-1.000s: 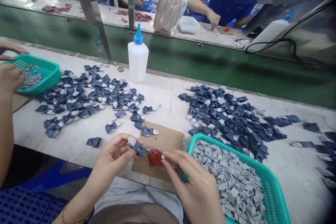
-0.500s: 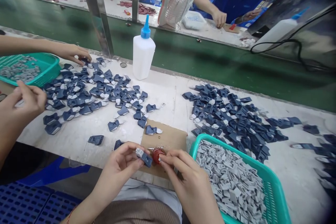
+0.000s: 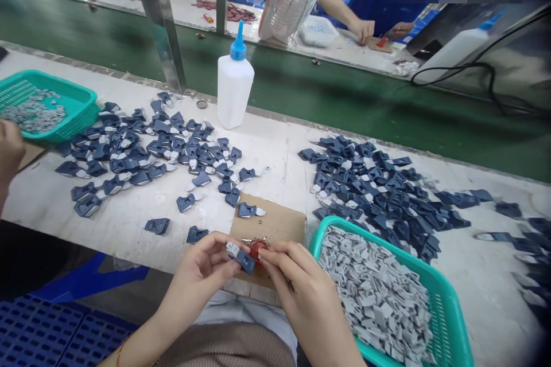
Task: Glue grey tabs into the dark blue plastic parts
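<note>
My left hand pinches a navy blue plastic part with a light grey end, held above the table's front edge. Close by on the right, my right hand has thumb and fingers pressed together on a small grey piece, mostly hidden by the fingertips. That piece is at a round red dish, which rests on a brown cardboard sheet. Whether it touches the dish I cannot tell. Another navy part with a light end lies on the cardboard's far side.
A green basket of small grey pieces stands at my right, with a navy pile behind it. More navy parts spread leftward. A white bottle stands upright at the back. A co-worker's hand shows beside another basket.
My left hand and the navy part have shifted slightly right, nearer the red dish. At the left, the co-worker's reaching arm has withdrawn from view and their other hand has moved left.
</note>
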The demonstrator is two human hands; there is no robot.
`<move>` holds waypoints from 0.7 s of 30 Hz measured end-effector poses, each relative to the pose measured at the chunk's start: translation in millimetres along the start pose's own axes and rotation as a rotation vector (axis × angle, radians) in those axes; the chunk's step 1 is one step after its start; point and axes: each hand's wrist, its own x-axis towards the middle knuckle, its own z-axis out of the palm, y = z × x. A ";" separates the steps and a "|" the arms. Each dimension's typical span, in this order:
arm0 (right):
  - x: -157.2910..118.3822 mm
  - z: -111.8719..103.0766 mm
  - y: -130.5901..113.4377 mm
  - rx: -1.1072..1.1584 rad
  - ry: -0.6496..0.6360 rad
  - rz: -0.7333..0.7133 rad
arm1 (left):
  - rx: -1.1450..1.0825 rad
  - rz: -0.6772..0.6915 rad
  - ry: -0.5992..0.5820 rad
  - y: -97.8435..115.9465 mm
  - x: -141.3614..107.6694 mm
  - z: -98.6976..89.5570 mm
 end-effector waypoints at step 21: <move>1.4 -26.4 -2.5 0.846 0.039 0.497 | -0.025 0.009 -0.078 -2.5 -1.2 28.4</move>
